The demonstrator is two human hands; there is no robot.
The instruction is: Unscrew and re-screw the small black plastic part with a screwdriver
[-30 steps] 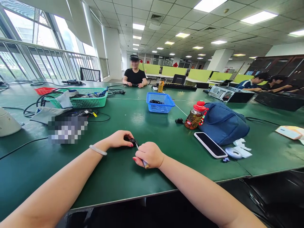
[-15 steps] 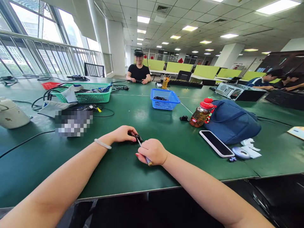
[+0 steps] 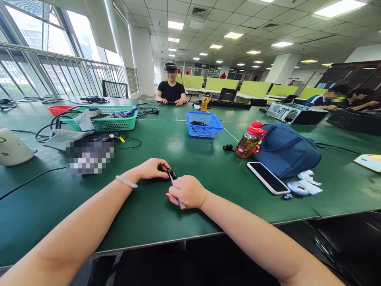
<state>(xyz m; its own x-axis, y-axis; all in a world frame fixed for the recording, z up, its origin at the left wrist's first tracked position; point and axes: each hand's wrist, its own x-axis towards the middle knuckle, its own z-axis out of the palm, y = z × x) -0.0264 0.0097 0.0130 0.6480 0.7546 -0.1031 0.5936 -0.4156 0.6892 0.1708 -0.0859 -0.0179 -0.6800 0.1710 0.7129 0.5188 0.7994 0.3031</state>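
On the green table [image 3: 133, 214], my left hand [image 3: 153, 168] is closed around one side of a small black part [image 3: 172, 173], whose exact kind I cannot make out. My right hand [image 3: 187, 191] grips a screwdriver [image 3: 181, 204]; the end of its handle sticks out below the fist. The screwdriver's thin metal shaft points up and left, its tip at the black part. My fingers partly cover both things. Beyond my hands stands a blue plastic basket [image 3: 204, 131] with small black pieces [image 3: 198, 123] inside.
A green basket [image 3: 119, 124] with gloves and cables is at left, near a whitish container [image 3: 13, 149]. To the right are a drink bottle [image 3: 248, 141], a blue bag [image 3: 290, 149], a phone [image 3: 268, 178] and tape [image 3: 297, 188]. A person [image 3: 171, 89] sits opposite.
The whole view has shifted slightly, so things appear a little further left. Both hands keep their hold on the black part and the screwdriver; the right fist has barely moved.
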